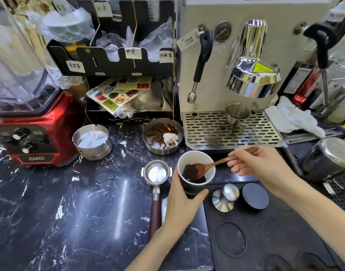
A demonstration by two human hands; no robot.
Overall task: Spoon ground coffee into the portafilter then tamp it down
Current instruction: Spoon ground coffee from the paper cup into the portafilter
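Two hands work on the bench [70,212]: left hand [182,200] clamped around the paper cup [195,173], right hand [259,163] pinching the wooden spoon [208,167]. Carry each heaped scoop low and level to the empty portafilter [157,174], just beside the cup.

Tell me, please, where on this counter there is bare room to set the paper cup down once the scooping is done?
The widest bare marble lies left of the portafilter, in front of the red blender and steel tins. The tamping mat is free below the tamper. It is crowded around the drip tray and grounds bowl.
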